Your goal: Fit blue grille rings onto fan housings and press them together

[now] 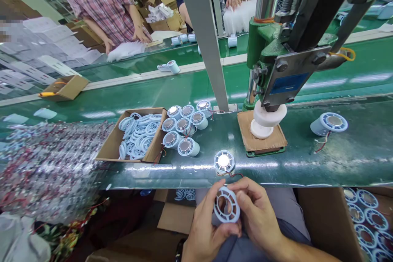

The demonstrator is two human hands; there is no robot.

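Observation:
Near the front edge of the bench, both my hands hold a light-blue cylindrical housing (226,209) with a slotted ring on top and an open centre. My left hand (205,225) wraps its left side, thumb along the lower rim. My right hand (256,208) is closed at its right rim with thumb and fingers. Just beyond lies a round blue unit (224,161) with a silver centre and thin red and black wires. Farther left stand several similar blue housings (188,146) with silver discs, beside a cardboard box (106,151) of loose blue rings.
A green press with a white plastic head (269,114) stands over a cardboard-covered base (245,131). Right of it sits another blue housing (330,124). Many wired parts (61,163) cover the left side. A box of housings (325,217) is lower right. Co-workers' hands (141,33) work across the conveyor.

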